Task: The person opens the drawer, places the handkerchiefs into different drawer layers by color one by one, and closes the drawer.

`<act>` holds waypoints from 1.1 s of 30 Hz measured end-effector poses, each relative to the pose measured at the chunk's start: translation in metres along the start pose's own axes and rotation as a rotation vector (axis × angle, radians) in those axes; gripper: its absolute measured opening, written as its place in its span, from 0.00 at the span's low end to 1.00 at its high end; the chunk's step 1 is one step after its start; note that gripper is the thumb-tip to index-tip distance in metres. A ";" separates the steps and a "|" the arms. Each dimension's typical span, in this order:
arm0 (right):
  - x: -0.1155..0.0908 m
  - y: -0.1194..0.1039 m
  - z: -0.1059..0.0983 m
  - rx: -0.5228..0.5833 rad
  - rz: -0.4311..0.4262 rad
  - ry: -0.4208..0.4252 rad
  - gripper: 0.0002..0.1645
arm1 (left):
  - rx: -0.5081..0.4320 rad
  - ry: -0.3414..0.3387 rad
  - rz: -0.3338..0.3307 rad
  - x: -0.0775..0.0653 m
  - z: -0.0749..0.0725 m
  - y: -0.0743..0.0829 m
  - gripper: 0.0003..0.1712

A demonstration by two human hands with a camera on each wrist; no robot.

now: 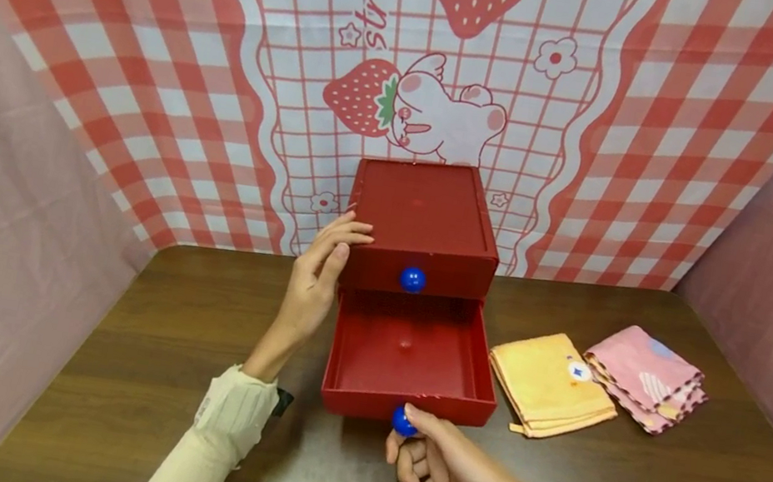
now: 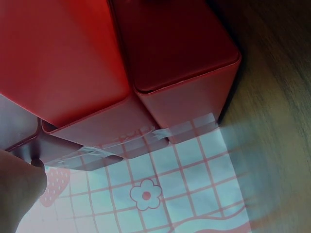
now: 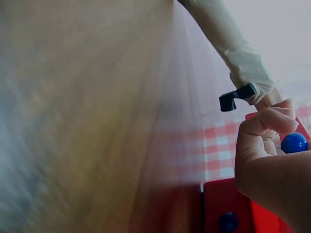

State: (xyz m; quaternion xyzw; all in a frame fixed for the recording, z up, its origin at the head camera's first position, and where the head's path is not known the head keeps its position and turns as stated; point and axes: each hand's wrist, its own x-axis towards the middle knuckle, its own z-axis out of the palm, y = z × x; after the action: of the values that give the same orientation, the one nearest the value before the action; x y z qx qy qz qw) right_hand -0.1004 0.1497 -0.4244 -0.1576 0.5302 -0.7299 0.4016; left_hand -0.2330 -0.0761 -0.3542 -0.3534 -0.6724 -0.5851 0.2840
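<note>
Two bare hands worked at a red box-shaped two-drawer cabinet. Right hand: thumb and index finger pinched the round blue lower knob, thumb on its upper right; remaining fingers curled below, clear of the knob. Left hand: fingers extended, not gripping; fingertips rested at the cabinet's near left top edge.

Position: the cabinet stood on the far part of the table, between the forearms. Its shallow red lower drawer extended toward the near side, flat floor exposed, knob at the middle of its front panel. The upper drawer sat flush, bearing a matching round blue upper knob.

Materials: both knobs smooth and glossy; cabinet smooth, edges straight, top panel framed by a raised rim. Table brown with wood grain. Right of the cabinet lay a folded yellow cloth, soft-looking, roughly square; touching its far right side, a folded pink patterned cloth with dark-stitched edges. Far side: a red-and-white checked fabric backdrop, slightly creased.
</note>
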 end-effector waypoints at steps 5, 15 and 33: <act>-0.007 0.005 0.006 0.000 0.016 -0.019 0.30 | 0.016 -0.003 0.008 -0.003 0.000 -0.015 0.19; -0.021 0.018 0.018 0.046 0.072 -0.059 0.29 | 0.000 -0.001 0.004 0.000 0.002 -0.002 0.18; -0.018 0.029 0.020 0.103 0.108 -0.074 0.29 | -0.011 -0.004 -0.027 0.002 0.003 0.023 0.17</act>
State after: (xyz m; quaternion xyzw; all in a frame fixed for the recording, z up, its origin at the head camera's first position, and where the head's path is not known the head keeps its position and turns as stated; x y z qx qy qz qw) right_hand -0.0641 0.1470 -0.4397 -0.1347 0.4844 -0.7271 0.4675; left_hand -0.2155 -0.0718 -0.3396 -0.3471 -0.6746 -0.5917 0.2727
